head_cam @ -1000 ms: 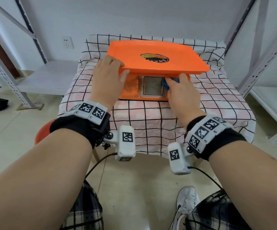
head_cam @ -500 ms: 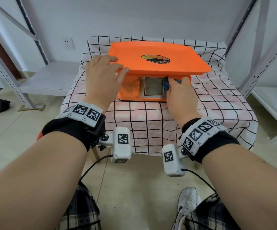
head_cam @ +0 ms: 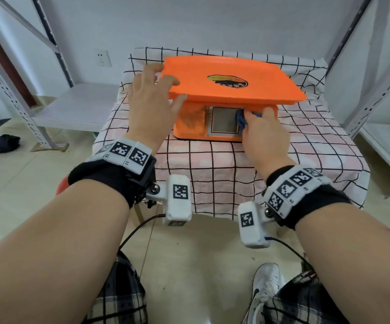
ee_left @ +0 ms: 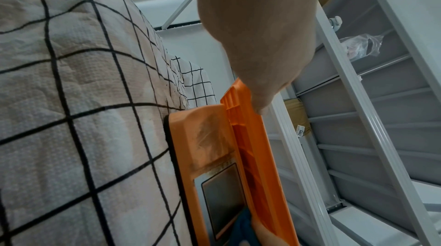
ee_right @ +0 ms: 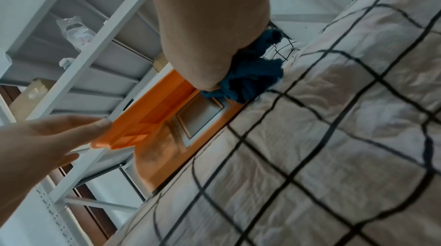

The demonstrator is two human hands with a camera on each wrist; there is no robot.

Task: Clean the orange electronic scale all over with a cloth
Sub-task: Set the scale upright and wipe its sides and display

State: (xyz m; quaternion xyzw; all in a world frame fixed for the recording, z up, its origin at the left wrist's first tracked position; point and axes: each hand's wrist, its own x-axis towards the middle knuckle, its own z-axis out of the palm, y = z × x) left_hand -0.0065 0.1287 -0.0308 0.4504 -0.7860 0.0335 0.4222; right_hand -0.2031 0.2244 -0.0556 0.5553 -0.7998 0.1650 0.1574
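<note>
Orange scale [head_cam: 233, 83] is sitting on the checked surface [head_cam: 212, 164]. Right hand [head_cam: 263, 129] is clamping the blue cloth [head_cam: 241, 120] at the display's [head_cam: 225, 119] right edge, display lying leftward. Left hand [head_cam: 152, 108], fingers apart, is bracing the platform's left corner.

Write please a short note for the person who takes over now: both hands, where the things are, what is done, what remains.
Left hand: open, fingers on the left corner of the orange scale, steadying its platter.
Right hand: holds the blue cloth against the right edge of the display on the front panel.
The scale stands on the checked tablecloth.
Done: cannot tell beyond the display area being wiped.
Left: the smudged front panel beside the display, platter top, sides, back.
</note>
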